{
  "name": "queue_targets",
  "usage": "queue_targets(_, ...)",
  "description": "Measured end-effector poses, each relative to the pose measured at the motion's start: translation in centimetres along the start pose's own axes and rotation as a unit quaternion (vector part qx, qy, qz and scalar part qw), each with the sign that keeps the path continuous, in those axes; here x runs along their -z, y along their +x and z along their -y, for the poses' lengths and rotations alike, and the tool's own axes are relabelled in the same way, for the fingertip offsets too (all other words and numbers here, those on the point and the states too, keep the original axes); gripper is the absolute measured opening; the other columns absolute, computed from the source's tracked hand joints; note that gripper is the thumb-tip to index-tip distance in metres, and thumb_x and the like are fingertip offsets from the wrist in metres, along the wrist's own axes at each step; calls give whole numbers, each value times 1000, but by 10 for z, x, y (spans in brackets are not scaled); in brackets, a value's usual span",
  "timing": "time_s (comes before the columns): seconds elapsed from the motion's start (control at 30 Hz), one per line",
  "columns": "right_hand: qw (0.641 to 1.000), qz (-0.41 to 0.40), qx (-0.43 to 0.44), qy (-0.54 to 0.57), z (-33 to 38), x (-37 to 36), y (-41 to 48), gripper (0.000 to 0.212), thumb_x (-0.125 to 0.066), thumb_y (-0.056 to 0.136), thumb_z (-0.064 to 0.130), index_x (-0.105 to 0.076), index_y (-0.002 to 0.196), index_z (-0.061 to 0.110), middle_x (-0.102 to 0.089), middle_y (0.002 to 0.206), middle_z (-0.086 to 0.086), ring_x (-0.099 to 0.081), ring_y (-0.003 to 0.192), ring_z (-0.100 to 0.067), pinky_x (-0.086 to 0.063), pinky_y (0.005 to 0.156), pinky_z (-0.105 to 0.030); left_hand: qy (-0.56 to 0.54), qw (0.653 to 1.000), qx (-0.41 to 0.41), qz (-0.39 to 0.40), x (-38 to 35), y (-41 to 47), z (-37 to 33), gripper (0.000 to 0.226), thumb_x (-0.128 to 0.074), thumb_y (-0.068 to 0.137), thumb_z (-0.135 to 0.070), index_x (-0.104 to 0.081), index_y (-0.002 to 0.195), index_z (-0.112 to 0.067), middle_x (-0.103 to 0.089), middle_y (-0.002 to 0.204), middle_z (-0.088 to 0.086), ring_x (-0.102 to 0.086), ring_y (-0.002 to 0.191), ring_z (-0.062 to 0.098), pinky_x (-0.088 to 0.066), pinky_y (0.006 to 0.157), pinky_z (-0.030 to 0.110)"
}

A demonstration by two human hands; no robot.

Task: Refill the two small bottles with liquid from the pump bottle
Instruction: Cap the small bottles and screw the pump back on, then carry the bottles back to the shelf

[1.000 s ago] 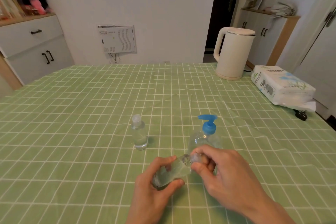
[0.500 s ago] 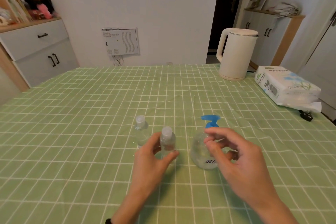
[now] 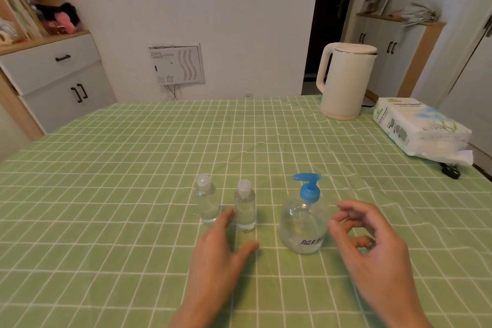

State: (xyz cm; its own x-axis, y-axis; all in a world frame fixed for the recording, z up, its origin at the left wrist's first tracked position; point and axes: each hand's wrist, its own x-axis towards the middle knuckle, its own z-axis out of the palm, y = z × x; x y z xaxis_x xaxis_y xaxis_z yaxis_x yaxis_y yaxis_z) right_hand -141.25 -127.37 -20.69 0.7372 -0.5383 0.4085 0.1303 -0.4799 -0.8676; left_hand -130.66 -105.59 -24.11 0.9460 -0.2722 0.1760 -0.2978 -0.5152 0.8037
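Three bottles upright on green checked surface (image 3: pixel 133 168); both hands empty.

Left small bottle (image 3: pixel 206 202) and right small bottle (image 3: pixel 245 208): clear, capped, standing just beside each other near the middle, each with clear liquid inside. Pump bottle (image 3: pixel 303 224): clear, blue pump head, upright to their right, apart from them. Left hand (image 3: pixel 221 245): fingers straight and spread, holding nothing, forefinger tip right by the right small bottle; contact cannot be told. Right hand (image 3: pixel 372 242): fingers loosely curled, holding nothing, just right of the pump bottle, not touching it. Far right: cream kettle (image 3: pixel 346 80), tissue pack (image 3: pixel 418 125).
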Motion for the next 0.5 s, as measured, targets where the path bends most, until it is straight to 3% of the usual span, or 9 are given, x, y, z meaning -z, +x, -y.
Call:
queue_targets(0.1,1000,12,-20,-19,-7,2,2,48,-77,78,40,-56,121,43,-66,111,14,-65,98,-11,-52,68,-17,58,996,-12,-70,17,-14,10,70,-70,69,-70,-46,129,-43,-55,121,-31,-60,108,-2,-57,92,34)
queue_targets(0.2,995,70,-56,-45,-16,0,5,90,-80,65,61,-38,142,45,-55,132,24,-56,119,-2,-51,89,-23,25,988,-28,-149,37,6,23,83,-89,64,-52,-42,130,-31,-52,121,-12,-55,107,6,-51,91,32)
queue_targets(0.27,986,127,-89,-60,-19,-5,5,114,-84,56,72,-21,150,50,-42,146,31,-48,130,1,-44,107,-35,-57,994,-10,-96,47,28,29,104,-96,63,-36,-32,144,-30,-44,141,-8,-49,126,10,-44,106,34)
queue_targets(0.37,973,189,-113,-70,-20,-13,4,131,-85,47,78,-4,149,59,-27,155,34,-37,141,0,-34,118,-42,-189,980,21,53,53,51,30,122,-99,59,-36,-19,149,-54,-44,153,-10,-49,137,12,-38,117,43)
queue_targets(0.5,968,213,-111,-72,-21,-20,7,127,-90,47,67,-2,138,71,-36,140,43,-48,121,13,-40,101,-25,-167,978,-5,123,46,64,30,112,-98,58,-39,-31,147,-56,-63,139,-20,-60,128,7,-45,110,39)
